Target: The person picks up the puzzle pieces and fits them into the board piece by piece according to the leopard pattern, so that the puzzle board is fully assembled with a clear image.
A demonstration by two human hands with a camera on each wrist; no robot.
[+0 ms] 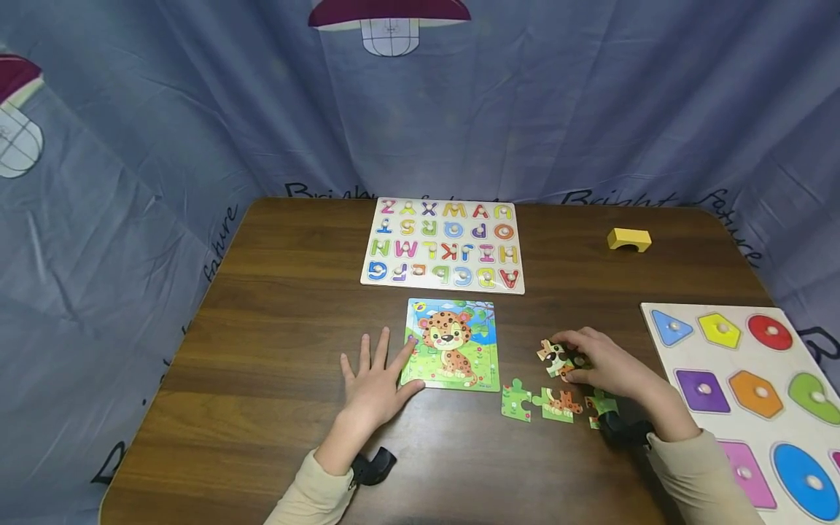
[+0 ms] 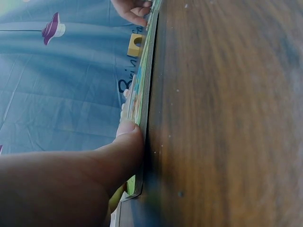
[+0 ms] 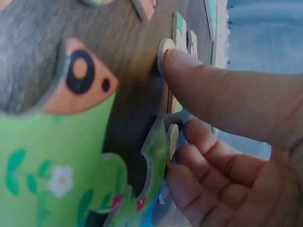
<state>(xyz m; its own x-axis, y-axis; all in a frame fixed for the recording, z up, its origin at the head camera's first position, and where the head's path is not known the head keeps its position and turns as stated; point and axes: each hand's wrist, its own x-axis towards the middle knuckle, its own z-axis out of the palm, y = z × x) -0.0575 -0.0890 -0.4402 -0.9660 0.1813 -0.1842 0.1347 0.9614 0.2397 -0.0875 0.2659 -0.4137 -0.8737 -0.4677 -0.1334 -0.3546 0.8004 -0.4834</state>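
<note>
My left hand (image 1: 372, 394) lies spread beside a leopard jigsaw puzzle (image 1: 484, 361). Its thumb and index fingertip rest on the puzzle's left edge. The left wrist view shows the thumb (image 2: 124, 142) pressing on the rim of the board, seen edge-on. Over at the right, my right hand (image 1: 607, 363) grips a puzzle piece (image 1: 558, 359) between thumb and fingers. Up close, the thumb (image 3: 199, 80) sits against a piece's rounded tab while the other fingers curl at its far side. Below this hand lie loose pieces: a green one (image 1: 515, 401), a spotted one (image 1: 558, 405) and another partly hidden one (image 1: 602, 405).
Behind the leopard puzzle lies an alphabet peg board (image 1: 420, 283). A shape peg board (image 1: 663, 343) takes up the right side, close to the right forearm. One yellow arch block (image 1: 628, 238) stands at the back right. Blue curtains (image 1: 558, 109) surround the wooden table (image 1: 262, 350).
</note>
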